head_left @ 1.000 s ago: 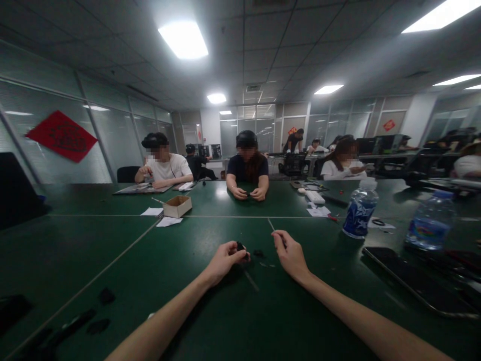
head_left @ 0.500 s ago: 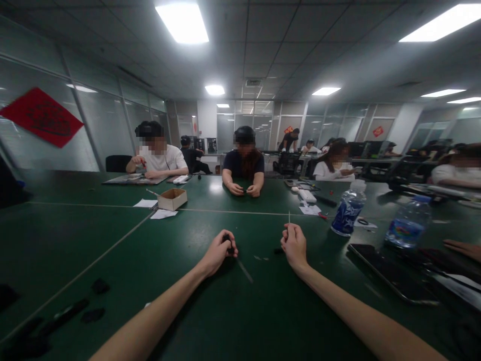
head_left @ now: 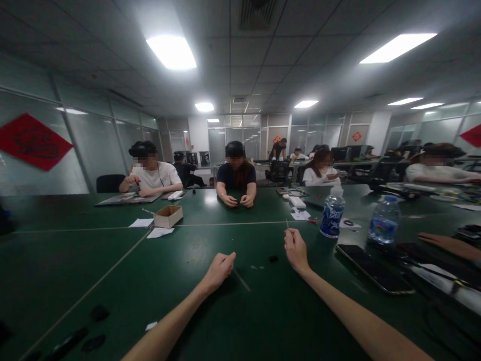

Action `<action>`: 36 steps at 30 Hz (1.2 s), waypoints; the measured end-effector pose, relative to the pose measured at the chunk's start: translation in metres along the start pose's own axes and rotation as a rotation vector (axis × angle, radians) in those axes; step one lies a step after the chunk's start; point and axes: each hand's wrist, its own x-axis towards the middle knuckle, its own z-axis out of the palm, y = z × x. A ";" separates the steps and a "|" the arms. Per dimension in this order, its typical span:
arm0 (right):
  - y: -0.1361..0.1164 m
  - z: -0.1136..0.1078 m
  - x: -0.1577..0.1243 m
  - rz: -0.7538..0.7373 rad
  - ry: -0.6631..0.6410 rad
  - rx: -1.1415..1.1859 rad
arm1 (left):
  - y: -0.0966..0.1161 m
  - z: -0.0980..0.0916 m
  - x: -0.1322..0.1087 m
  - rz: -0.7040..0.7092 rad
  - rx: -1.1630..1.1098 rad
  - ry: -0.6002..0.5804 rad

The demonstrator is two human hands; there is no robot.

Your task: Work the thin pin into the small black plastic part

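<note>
My left hand (head_left: 221,271) is closed above the green table, its fingers curled so that whatever they hold is hidden. Close beside it a thin pale strip (head_left: 241,280) lies on the tabletop. In my right hand (head_left: 296,249) a thin, light-coloured stick (head_left: 287,224) is pinched, its end pointing up past the fingertips. What kind of stick it is I cannot make out. A small black piece (head_left: 273,258) lies on the table just left of my right hand, with tiny clear scraps (head_left: 257,267) near it.
To the right stand two bottles, one dark blue (head_left: 332,213) and one clear (head_left: 384,223), behind a phone (head_left: 374,268). A small box (head_left: 168,218) sits ahead on the left. Black parts (head_left: 99,313) lie near left. Another person's hand (head_left: 447,244) rests at far right.
My view has tilted up and turned slightly right. My left hand has rolled over, hiding the black object seen in it before. My right hand still pinches the stick.
</note>
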 end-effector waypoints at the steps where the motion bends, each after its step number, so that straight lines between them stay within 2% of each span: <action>1: 0.000 0.001 0.001 -0.012 -0.001 0.000 | 0.002 0.001 -0.001 0.025 0.085 0.000; 5: 0.000 0.005 0.005 -0.049 0.008 0.011 | 0.014 0.004 -0.002 0.131 0.348 -0.005; 9: 0.002 0.005 0.008 -0.066 -0.004 0.023 | 0.027 0.013 0.002 0.156 0.560 -0.042; 15: 0.004 0.006 0.011 -0.062 -0.010 0.007 | 0.040 0.053 0.028 0.113 0.844 -0.072; 19: 0.004 0.007 0.012 -0.077 0.002 -0.016 | 0.043 0.082 0.049 0.105 0.943 -0.066; 24: 0.005 0.009 0.013 -0.092 0.001 -0.033 | 0.037 0.096 0.066 0.077 0.987 -0.109; 27: 0.006 0.008 0.013 -0.089 -0.008 -0.032 | 0.040 0.088 0.061 0.105 1.026 -0.123; 30: 0.005 0.008 0.013 -0.078 -0.024 -0.023 | 0.050 0.067 0.037 0.112 1.069 -0.133; 33: 0.004 0.007 0.013 -0.067 -0.046 -0.010 | 0.065 0.033 -0.001 0.037 1.111 -0.150; 36: 0.002 0.006 0.012 -0.060 -0.056 -0.005 | 0.074 -0.010 -0.050 -0.115 1.138 -0.083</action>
